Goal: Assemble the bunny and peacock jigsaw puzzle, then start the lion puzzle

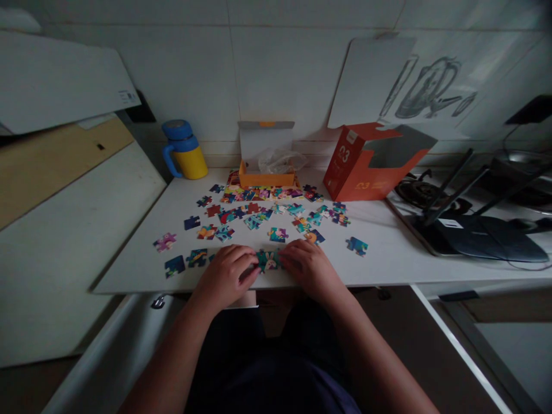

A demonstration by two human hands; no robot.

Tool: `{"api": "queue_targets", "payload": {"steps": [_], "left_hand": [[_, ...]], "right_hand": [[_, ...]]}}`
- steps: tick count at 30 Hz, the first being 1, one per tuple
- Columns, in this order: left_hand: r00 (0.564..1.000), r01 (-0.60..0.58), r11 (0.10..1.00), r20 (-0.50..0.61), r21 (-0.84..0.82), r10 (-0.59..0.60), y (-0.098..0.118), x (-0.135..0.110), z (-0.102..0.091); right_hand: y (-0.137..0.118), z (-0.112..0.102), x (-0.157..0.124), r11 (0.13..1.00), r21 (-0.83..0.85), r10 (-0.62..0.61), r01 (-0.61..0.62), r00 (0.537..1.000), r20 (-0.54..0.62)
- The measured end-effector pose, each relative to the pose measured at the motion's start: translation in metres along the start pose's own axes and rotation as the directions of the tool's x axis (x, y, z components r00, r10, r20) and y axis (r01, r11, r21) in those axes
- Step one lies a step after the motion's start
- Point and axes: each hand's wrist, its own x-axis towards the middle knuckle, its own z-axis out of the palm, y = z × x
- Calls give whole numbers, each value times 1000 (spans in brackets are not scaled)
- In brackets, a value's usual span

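Both hands rest at the near edge of a white counter [388, 253]. My left hand [226, 273] and my right hand [308, 267] have their fingers curled and pressed onto a small joined group of puzzle pieces [268, 260] that shows a rabbit. Several loose coloured puzzle pieces [254, 215] lie scattered across the counter beyond my hands. A single piece [357, 245] lies apart to the right, and a pink one [164, 242] to the left.
At the back stand a yellow and blue mug [186, 150], an open orange tray box with a plastic bag [268, 167] and an orange carton [371, 161] lying open. A gas hob with a dark device [478, 230] fills the right side.
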Motion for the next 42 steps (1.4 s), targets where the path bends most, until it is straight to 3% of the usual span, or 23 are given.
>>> {"api": "queue_targets", "payload": {"steps": [2,5,8,11,15,24,31,36,42], "left_hand": [[1000,-1,1000,-6,1,1,0,0,0],[1000,-8,1000,-9,1,8,0,0,0],[1000,-16,1000,-20,-2,16,-1,0,0],[1000,-17,1000,-25,-5,17,0,1,0],[1000,-13,1000,-13,0,13,0,1,-1],[1000,-20,1000,3,6,20,-1,1,0],[1000,-23,1000,-3,12,23,-1,1,0],[1000,-6,1000,14,11,6,-2,0,0],[1000,-6,1000,10,7,6,-3,0,1]], "right_hand": [[20,-18,11,997,-58,51,-54,997,-56],[63,-48,32,932,-272,197,-241,964,-181],[106,-66,50,816,-449,326,-363,932,-160],[134,-68,60,792,-475,394,-383,916,-81],[151,-62,62,811,-437,403,-389,913,-65],[172,-57,65,835,-301,455,-460,886,-91],[167,-62,59,866,-169,440,-470,878,-188],[154,-63,57,923,118,384,-366,885,-264],[125,-61,54,844,460,390,-277,905,-169]]}}
